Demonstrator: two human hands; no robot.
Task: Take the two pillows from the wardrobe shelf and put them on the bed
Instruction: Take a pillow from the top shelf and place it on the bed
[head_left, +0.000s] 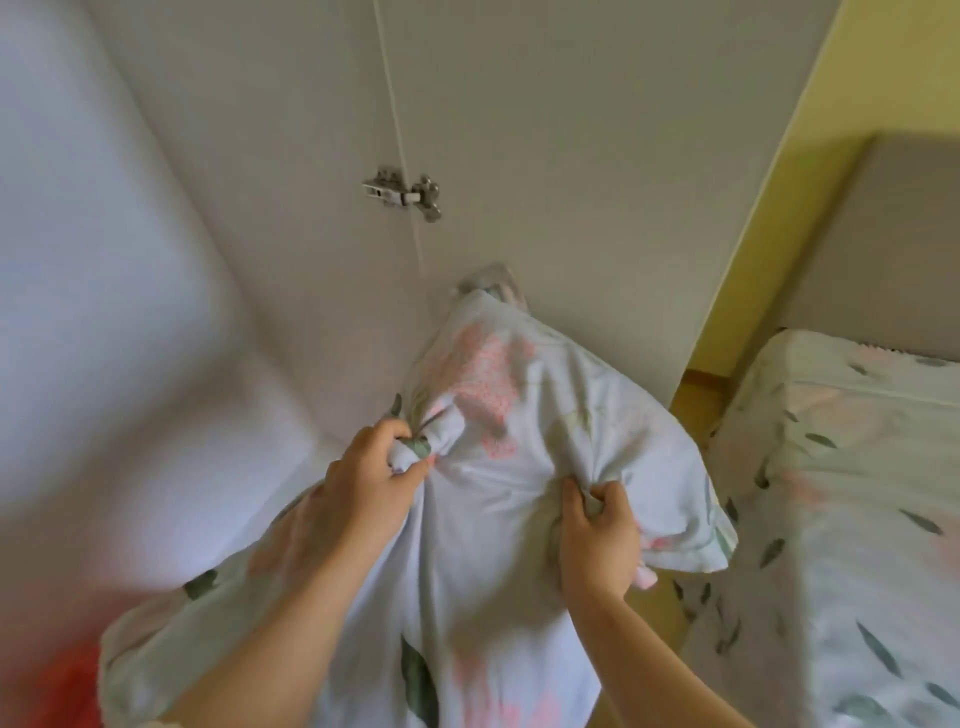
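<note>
Head view: both grips bunch pillow (498, 415) cover, left hand (363, 483), right hand (597, 535); soft, light; bed (841, 467) at 3 o'clock.

A bedroom in a home. A bed (841, 519) covered with a pale floral sheet stands at the right, with a grey padded headboard (872, 234) rising at its far end against a yellow wall (779, 171). To the left of the bed is a white wardrobe door (571, 156) with a metal hinge (402, 193), and a pillow (519, 467) in matching floral fabric is held in front of it.
</note>
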